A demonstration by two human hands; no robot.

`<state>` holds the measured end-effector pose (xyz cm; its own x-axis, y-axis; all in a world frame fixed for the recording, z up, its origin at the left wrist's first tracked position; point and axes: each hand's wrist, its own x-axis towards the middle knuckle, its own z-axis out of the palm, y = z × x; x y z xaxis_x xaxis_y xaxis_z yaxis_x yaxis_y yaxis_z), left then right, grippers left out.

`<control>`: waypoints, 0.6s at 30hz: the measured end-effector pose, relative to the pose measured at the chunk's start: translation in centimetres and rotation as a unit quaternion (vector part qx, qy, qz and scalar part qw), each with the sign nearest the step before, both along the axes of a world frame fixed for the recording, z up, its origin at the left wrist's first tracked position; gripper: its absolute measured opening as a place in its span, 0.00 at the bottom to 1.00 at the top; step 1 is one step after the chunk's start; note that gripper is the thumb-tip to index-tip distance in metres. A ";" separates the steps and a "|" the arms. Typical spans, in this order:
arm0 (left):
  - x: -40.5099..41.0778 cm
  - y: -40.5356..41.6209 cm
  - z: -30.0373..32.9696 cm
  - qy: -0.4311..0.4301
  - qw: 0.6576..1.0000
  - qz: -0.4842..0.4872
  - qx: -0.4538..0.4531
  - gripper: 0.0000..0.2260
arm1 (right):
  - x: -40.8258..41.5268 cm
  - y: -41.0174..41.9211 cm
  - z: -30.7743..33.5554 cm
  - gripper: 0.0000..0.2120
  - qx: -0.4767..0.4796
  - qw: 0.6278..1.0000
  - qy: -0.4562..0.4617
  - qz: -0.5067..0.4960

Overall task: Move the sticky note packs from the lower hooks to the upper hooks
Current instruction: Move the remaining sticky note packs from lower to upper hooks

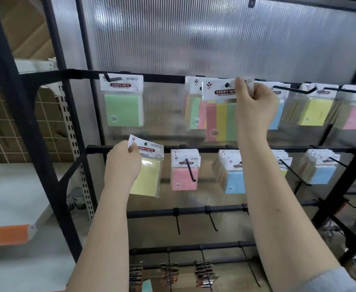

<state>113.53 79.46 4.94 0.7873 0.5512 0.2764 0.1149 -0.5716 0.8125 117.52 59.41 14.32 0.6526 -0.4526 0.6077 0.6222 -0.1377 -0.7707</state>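
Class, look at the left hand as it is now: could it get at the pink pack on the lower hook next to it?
Probably not yet. The pink pack hangs unobstructed just right of the left hand, but its fingers already pinch the yellow pack, so the hand is occupied.

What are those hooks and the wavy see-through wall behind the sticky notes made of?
The hooks look like thin metal rod with a matte black coating, though plastic can't be ruled out. The back panel seems to be translucent ribbed plastic sheet: fine vertical flutes, glossy glare, blurred shapes behind.

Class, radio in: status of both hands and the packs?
Left hand pinches yellow pack, off its hook. Right hand holds striped pack at upper hook. Nothing blocking.
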 end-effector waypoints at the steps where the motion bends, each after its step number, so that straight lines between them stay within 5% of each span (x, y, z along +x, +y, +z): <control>1: 0.1 0.0 0.0 -0.003 1.000 -0.002 0.002 0.15 | 0.1 0.0 0.1 0.25 -0.001 1.000 0.004 -0.002; 18: 1.9 0.4 0.3 -0.032 0.999 -0.026 -0.023 0.16 | 4.8 1.5 -0.2 0.24 0.020 0.996 0.092 0.004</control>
<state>115.42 79.88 5.28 0.7973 0.5226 0.3019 0.0334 -0.5376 0.8425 122.33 60.92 14.11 0.7545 -0.4685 0.4596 0.4709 -0.1013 -0.8764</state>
